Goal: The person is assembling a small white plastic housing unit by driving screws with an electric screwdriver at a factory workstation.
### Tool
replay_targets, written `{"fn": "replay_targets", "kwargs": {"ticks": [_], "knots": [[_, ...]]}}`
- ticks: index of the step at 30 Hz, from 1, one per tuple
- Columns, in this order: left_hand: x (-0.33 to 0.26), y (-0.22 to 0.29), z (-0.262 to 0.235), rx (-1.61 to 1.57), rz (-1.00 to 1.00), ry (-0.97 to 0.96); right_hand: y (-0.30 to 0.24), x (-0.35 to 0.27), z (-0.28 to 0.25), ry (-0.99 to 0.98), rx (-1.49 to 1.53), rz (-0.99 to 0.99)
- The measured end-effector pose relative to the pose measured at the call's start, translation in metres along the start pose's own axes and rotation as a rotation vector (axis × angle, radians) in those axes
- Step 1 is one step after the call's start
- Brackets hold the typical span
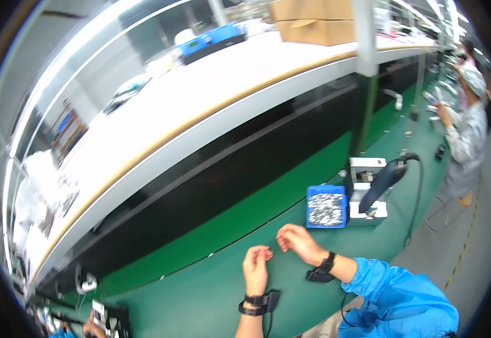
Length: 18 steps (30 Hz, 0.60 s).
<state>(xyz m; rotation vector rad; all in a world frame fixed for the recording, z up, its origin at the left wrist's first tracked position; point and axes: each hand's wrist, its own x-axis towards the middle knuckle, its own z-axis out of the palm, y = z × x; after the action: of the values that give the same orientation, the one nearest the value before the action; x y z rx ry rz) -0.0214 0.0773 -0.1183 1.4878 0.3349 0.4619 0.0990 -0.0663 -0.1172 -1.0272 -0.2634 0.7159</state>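
My left hand [256, 267] is held over the green table mat [211, 298], its fingers curled in toward the thumb. Close on its right, my right hand [298, 241] also has bent, closed fingers; a small gap lies between the two. Whatever the fingertips hold, if anything, is too small to make out. To the right of my right hand stands a blue bin [310, 209] full of small white and silvery parts [327, 209]. Beside it is a metal bench fixture [368, 163] with a dark handheld tool [385, 183] leaning across it, a cable running from its upper end.
A raised white shelf [217, 79] with a wooden edge runs behind the mat, carrying a cardboard box [316, 23] and a blue-and-black device [212, 42]. A post [366, 39] rises at the shelf. Co-workers in pale clothing [468, 141] work at the right; another person's hand [92, 327] shows lower left.
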Motion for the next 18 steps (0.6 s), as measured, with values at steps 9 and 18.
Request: {"fn": "replay_targets", "kwargs": {"ticks": [9, 18], "knots": [[-0.008, 0.006, -0.009, 0.147, 0.02, -0.046, 0.021, 0.007, -0.003, -0.055, -0.037, -0.036], [-0.004, 0.0, -0.011, 0.196, 0.043, -0.059, 0.016, 0.004, -0.001, -0.059, -0.057, -0.025]]}}
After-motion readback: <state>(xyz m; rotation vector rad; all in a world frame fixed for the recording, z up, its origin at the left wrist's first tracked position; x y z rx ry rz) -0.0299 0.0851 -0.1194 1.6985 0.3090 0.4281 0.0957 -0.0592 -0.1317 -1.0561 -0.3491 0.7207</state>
